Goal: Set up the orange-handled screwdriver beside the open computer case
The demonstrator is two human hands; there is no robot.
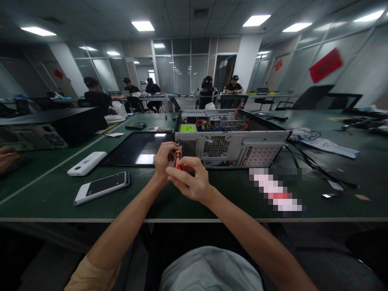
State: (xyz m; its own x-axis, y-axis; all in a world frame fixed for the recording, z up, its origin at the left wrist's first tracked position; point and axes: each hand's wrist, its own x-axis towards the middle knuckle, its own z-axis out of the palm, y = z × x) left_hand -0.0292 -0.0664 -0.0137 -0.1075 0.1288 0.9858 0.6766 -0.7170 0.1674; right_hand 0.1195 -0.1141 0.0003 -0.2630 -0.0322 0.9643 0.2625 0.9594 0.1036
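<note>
An orange-and-black screwdriver (178, 158) is held up in front of me, its thin shaft pointing upward. My right hand (194, 178) pinches the lower end of its handle between thumb and fingers. Curled around the other side, my left hand (164, 158) has its fingertips at the handle and shaft; whether a small part is also between them cannot be made out. Just behind both hands lies an opened computer case (230, 145), its rear panel facing me. Inside it show coloured wires and a unit with a bright green label (187, 128).
Left of the case lies a black side panel (130, 149), with two power banks (87, 163) nearer me. A hard drive (136, 126) sits farther back. Another computer case (51, 127) and a person's hand (8, 157) are far left. Black cables (321, 169) and white gloves (324, 143) lie right.
</note>
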